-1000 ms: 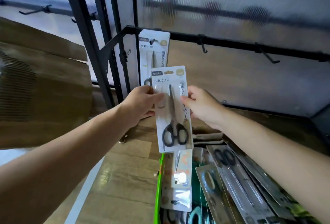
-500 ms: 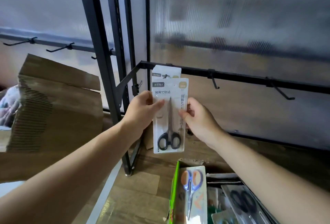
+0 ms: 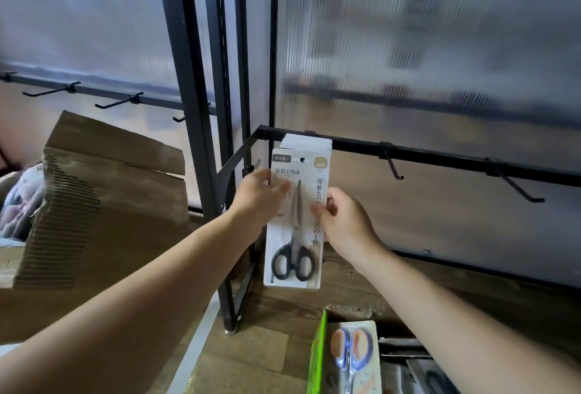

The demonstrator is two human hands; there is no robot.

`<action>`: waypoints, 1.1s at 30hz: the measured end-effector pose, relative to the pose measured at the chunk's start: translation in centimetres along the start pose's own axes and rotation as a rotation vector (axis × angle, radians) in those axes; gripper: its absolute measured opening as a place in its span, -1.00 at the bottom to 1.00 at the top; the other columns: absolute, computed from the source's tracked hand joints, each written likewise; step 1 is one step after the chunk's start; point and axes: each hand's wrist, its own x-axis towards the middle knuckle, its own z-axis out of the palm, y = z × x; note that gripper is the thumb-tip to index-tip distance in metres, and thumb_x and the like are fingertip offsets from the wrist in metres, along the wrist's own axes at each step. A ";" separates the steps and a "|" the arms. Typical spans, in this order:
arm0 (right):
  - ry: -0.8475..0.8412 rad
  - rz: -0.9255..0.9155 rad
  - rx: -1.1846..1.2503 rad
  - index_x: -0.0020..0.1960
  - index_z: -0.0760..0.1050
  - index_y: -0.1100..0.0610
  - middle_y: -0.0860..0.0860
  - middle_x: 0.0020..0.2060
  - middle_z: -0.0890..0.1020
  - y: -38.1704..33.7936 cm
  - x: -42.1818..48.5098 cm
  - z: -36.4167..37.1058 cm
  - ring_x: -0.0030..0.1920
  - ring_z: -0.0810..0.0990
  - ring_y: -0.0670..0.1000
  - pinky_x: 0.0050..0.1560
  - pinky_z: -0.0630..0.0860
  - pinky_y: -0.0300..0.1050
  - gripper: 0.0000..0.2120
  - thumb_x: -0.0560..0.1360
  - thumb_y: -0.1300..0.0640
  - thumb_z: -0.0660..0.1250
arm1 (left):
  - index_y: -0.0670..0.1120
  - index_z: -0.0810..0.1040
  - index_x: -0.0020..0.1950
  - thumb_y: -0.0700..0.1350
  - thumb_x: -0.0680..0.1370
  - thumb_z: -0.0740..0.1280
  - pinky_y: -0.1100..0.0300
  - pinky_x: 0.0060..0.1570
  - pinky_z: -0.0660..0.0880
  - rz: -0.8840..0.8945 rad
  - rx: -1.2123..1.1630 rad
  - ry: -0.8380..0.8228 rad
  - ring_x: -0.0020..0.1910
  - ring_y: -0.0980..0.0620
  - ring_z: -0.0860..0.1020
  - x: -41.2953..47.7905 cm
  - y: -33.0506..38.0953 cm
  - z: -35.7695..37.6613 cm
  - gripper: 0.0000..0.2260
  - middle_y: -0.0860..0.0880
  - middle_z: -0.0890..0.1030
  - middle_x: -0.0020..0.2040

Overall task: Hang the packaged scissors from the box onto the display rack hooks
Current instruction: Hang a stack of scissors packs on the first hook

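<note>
1. The pack [image 3: 295, 255] is upright in front of the rail [image 3: 440, 157]. Its long axis is vertical, with the handles down and the hang hole [image 3: 302, 159] at the top.
2. The left hand [image 3: 257, 195] pinches the pack's left edge, thumb across the front. The right hand [image 3: 345, 224] pinches the right edge the same way. The other fingers are behind the card and unseen.
3. The hole lies above both hands and just in front of the hung packs [image 3: 311, 143], under the hook clip [image 3: 309, 133]. A dark spot shows in the hole, but it cannot be told whether the hook tip is through.
4. Judgement: the next move is a push away from the person along the hook. Both hands are equally near.
5. The box [image 3: 317, 359] sits below and holds more stock.
</note>
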 end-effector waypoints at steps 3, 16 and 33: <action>-0.008 0.008 -0.008 0.00 0.52 0.17 0.18 -0.13 0.61 0.1 0.5 0.1 -0.09 0.60 0.20 -0.04 0.57 0.21 -0.90 0.57 0.14 0.30 | -0.08 0.52 -0.03 -0.12 0.60 0.32 0.45 -0.61 0.30 0.002 0.022 0.005 -0.40 0.15 0.41 0.5 -0.1 0.0 -0.95 0.04 0.50 -0.28; 0.100 0.088 -0.012 0.06 0.43 0.10 -0.09 -0.19 0.58 1.8 3.5 1.1 -0.16 0.58 -0.04 -0.21 0.45 -0.21 -0.86 0.55 0.12 0.35 | -0.12 0.41 0.08 -0.03 0.58 0.34 0.35 -0.53 0.37 -0.024 0.114 0.065 -0.37 0.14 0.44 3.5 -0.6 1.4 -0.80 0.00 0.48 -0.17; 0.243 0.086 -0.060 -0.03 0.38 0.11 -0.01 -0.13 0.57 3.1 5.5 2.1 -0.13 0.54 0.01 -0.32 0.32 -0.37 -0.81 0.52 0.08 0.38 | -0.09 0.39 0.07 -0.05 0.57 0.33 0.10 -0.13 0.48 -0.022 0.098 0.111 -0.22 0.05 0.45 5.4 -1.6 2.9 -0.81 -0.02 0.48 -0.13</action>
